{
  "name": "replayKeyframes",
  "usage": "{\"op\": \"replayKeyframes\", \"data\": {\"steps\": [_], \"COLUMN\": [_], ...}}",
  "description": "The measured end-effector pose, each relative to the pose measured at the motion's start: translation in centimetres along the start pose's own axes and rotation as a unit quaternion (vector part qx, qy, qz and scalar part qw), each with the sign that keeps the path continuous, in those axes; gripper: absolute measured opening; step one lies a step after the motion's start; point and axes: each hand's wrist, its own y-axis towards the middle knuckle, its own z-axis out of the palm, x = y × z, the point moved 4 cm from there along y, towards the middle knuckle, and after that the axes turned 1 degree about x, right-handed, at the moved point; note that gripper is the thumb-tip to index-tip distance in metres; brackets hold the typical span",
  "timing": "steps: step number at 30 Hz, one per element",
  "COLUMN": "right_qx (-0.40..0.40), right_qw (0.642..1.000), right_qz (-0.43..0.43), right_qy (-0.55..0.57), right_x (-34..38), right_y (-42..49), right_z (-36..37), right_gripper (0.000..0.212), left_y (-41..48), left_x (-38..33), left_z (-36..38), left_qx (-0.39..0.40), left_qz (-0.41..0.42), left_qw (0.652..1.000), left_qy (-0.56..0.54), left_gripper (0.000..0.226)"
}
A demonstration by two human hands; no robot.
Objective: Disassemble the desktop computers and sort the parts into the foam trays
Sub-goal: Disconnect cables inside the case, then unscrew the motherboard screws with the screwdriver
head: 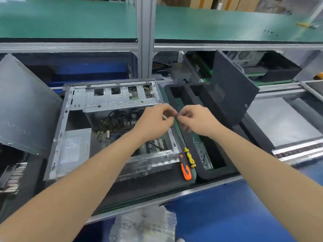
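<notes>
Left hand (153, 123) and right hand (197, 121) pinch 1 small part (176, 116) (too tiny to name) over the case's (111, 100) right edge, probably bound for the tray (216, 172); 2 screwdrivers (186, 169) wait at its front-right corner.

Bare left hand (153, 123); bare right hand (197, 121)

The bare left forearm (87, 172) and bare right forearm (262, 163) reach forward from the 2 lower corners and converge at mid-frame. The left hand (153, 124) and right hand (198, 122) sit knuckles-up, side by side, fingertips meeting. Each thumb and forefinger is curled into a pinch, the other fingers loosely bent. Whether anything lies between the tips cannot be told.
</notes>
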Motion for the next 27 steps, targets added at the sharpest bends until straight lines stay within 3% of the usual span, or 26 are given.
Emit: {"op": "replayKeyframes", "data": {"steps": [3,8,12,17,20,24,27], "right_qx": [0.018,0.121,0.167,0.118,0.122,0.126,0.133], "right_qw": [0.999,0.987,0.983,0.989,0.984,0.982,0.986], "right_qz": [0.024,0.071,0.061,0.014,0.01,0.027,0.059], "right_qy": [0.024,0.074,0.035,-0.092,-0.131,-0.139,-0.077], "right_x": [-4.3,-9.5,-10.5,-9.2,-8.6,-9.0,-8.9], "right_y": [-2.2,-5.0,-6.3,-6.6,-6.7,-6.9,-7.1], "right_z": [-0.3,2.6,5.4,8.3,10.3,11.9,12.1], "right_gripper": [0.009,0.01,0.011,0.037,0.037,0.049,0.044], "left_y": [-0.7,-2.8,-5.6,-9.2,-9.9,-9.8,-9.6], "left_x": [-2.6,-6.2,-5.6,-2.0,-0.4,0.4,0.3], "left_z": [3.6,9.4,12.1,13.4,14.4,15.4,15.8], "left_qx": [-0.016,-0.012,-0.018,0.01,0.036,0.042,0.047], "left_qz": [-0.024,-0.047,-0.12,-0.231,-0.254,-0.263,-0.249], "left_qw": [0.999,0.998,0.992,0.97,0.963,0.963,0.966], "left_qy": [-0.015,-0.043,-0.021,0.075,0.078,0.044,0.042], "left_gripper": [0.021,0.029,0.033,0.036,0.048,0.055,0.061]}}
